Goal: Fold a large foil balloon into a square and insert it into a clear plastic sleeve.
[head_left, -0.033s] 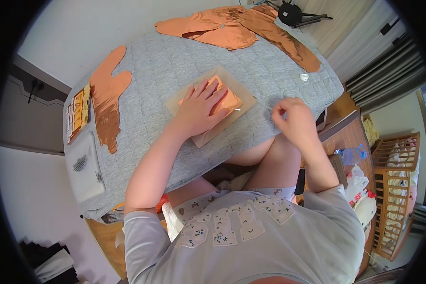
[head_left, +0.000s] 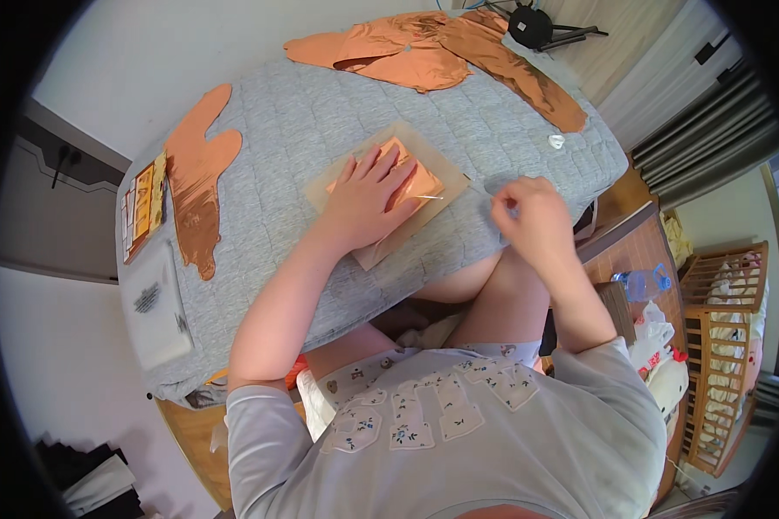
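Note:
My left hand (head_left: 372, 195) lies flat, fingers spread, on a folded piece of shiny orange foil (head_left: 424, 180). Under the foil is a beige, see-through-looking sheet or bag (head_left: 448, 164) on the grey quilted cover (head_left: 320, 104). Beside my left thumb sticks out a short, thin white strip (head_left: 431, 197). To the right of the sheet, my right hand (head_left: 535, 216) is held just above the cover's near edge, thumb and fingertips pinched together. Whatever is between those fingertips is too small to make out.
Flat orange foil sheets, like deflated balloons, lie at the left (head_left: 201, 173) and far side (head_left: 407, 52). A patterned box (head_left: 145, 208) and a whitish pouch (head_left: 156, 307) sit at the left edge. A black device with rods (head_left: 531, 26) stands far right; a white scrap (head_left: 556, 141) lies nearer.
My right hand has shifted slightly left, toward the sheet. More of the thin white strip shows beside my left thumb. My left hand stays in place.

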### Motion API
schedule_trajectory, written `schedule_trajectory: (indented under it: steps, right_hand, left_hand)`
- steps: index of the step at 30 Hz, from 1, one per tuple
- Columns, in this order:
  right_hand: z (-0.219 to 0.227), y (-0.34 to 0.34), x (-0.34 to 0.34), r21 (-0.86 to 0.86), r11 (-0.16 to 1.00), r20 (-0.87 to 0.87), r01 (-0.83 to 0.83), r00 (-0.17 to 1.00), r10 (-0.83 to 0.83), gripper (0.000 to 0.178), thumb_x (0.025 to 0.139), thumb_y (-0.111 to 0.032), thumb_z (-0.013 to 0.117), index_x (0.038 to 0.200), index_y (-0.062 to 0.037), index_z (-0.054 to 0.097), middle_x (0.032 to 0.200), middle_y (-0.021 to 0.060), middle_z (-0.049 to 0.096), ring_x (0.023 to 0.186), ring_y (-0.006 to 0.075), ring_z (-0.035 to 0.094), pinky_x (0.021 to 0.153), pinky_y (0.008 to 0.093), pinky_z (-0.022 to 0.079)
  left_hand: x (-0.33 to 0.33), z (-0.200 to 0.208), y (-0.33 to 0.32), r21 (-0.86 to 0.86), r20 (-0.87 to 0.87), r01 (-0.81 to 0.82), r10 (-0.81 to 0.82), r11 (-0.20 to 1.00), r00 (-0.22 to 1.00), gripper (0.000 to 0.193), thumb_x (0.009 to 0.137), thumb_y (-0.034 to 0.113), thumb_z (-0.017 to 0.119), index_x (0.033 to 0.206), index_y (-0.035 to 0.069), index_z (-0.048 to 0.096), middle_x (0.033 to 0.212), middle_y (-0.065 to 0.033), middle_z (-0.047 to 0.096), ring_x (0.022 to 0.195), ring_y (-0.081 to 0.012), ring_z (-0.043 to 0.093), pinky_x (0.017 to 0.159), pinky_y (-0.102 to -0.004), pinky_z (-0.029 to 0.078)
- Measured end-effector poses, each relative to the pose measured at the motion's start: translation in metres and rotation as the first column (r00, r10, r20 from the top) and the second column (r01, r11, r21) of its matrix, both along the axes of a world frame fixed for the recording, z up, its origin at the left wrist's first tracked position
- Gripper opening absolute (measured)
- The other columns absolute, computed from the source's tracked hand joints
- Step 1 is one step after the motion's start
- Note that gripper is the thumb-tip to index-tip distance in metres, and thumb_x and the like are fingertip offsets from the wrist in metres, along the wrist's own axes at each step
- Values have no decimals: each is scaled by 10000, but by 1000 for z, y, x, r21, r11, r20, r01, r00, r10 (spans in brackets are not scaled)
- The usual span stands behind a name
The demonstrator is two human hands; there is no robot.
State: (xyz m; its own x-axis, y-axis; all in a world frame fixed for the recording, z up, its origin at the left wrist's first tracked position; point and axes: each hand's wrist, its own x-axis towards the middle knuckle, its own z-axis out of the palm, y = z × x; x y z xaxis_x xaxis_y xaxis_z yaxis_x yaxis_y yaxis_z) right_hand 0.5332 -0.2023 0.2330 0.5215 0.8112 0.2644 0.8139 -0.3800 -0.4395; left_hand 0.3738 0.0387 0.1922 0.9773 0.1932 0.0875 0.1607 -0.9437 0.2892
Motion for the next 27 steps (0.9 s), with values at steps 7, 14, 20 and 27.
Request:
schedule_trajectory:
  steps: [7,14,20,27]
  right_hand:
    - [-34,48,-23,326,939,264,105,944,-197,162,742,-165,858,790,-78,729,852,45,653,881,289,615,783,409,479]
    - [-51,50,-31,357,914,198,194,940,-277,202,735,-199,878,845,-122,726,913,46,610,939,296,593,839,434,456]
    - [-61,29,-56,282,946,334,-162,941,62,362,767,-245,855,1097,-130,758,1166,53,667,1107,279,588,988,464,397]
    - [-65,29,-72,115,971,292,-210,941,169,626,780,-339,834,1366,-184,675,1589,189,389,1397,402,382,1117,528,326]
  left_hand:
    - [-1,-9,-9,99,42,-45,41,994,998,683,1011,528,523,1602,206,402,1679,-128,320,1570,-370,229,1261,-601,165]
    - [0,-15,-6,114,69,-55,48,992,996,677,1025,525,494,1607,195,391,1675,-138,324,1562,-380,242,1255,-600,176]
    - [0,-25,1,116,103,-39,27,993,994,594,1053,413,472,1596,181,400,1640,-153,386,1536,-399,294,1237,-607,215]
    - [1,-15,1,-17,130,-16,18,1000,991,660,1004,277,538,1615,143,327,1640,-155,383,1535,-374,319,1246,-597,218]
